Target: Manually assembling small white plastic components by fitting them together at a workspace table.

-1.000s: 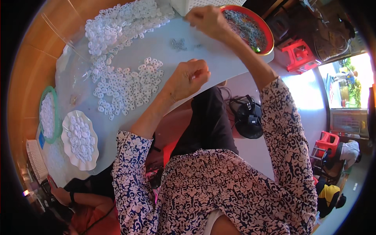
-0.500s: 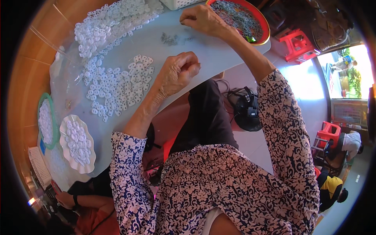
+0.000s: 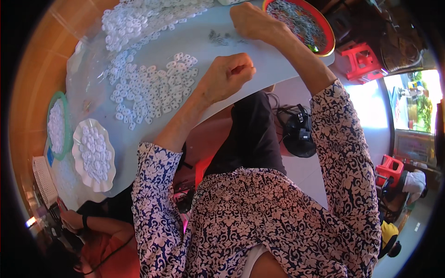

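My left hand (image 3: 226,78) is closed, held over the near edge of the pale table, with thumb and fingers pressed together. Whatever it may hold is hidden. Farther off, my right hand (image 3: 256,22) is closed too, its back toward me and its fingertips tucked out of sight. It is between a small heap of thin grey metal pieces (image 3: 219,38) and a red tray (image 3: 328,34) filled with similar grey pieces (image 3: 296,21). Left of my left hand, many small white oval plastic pieces with holes (image 3: 150,92) lie spread on the table.
A larger pile of white pieces (image 3: 125,28) lies at the far left. A scalloped white dish (image 3: 105,183) and a green-rimmed basket (image 3: 65,104) hold more. Red stools (image 3: 361,62) stand to the right. At lower left sits a person in orange (image 3: 109,255).
The view has shifted, so the table appears farther right and higher. My left fist has turned slightly. My right hand has rolled, and its fingertips show less than before.
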{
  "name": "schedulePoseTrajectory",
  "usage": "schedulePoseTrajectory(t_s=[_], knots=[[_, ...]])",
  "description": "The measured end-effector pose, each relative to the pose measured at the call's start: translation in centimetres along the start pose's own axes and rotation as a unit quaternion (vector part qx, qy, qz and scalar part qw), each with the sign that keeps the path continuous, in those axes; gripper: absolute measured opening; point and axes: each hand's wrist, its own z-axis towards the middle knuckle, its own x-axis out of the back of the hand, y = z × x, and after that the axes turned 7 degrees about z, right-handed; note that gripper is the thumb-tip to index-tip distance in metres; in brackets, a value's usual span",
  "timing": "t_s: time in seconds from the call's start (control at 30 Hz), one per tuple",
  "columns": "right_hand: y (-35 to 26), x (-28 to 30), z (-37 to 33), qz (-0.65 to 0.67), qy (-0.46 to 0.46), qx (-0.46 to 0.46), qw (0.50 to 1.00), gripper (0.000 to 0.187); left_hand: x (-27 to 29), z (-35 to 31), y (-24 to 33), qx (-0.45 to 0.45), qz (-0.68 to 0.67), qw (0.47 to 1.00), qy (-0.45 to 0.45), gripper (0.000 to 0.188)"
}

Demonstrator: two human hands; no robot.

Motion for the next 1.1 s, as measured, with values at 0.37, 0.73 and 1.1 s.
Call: schedulePoseTrajectory(t_s=[0.37, 0.73, 1.1], knots=[[1.3, -1.0, -0.3, 0.106, 0.041, 0.041, 0.993, 0.020, 0.2, -0.2, -1.5, 0.005, -0.020, 1.000, 0.003, 0.016], [-0.2, -6.0, -6.8, 0.379, 0.250, 0.036, 0.890, 0.011, 6.0, 0.0, 0.3, -0.051, 0.271, 0.957, 0.091, 0.012], [1.1, -6.4, -7.5, 0.453, 0.212, 0.009, 0.866, 0.009, 11.9, -0.9, -3.1, -0.022, 0.423, 0.905, 0.039, 0.006]])
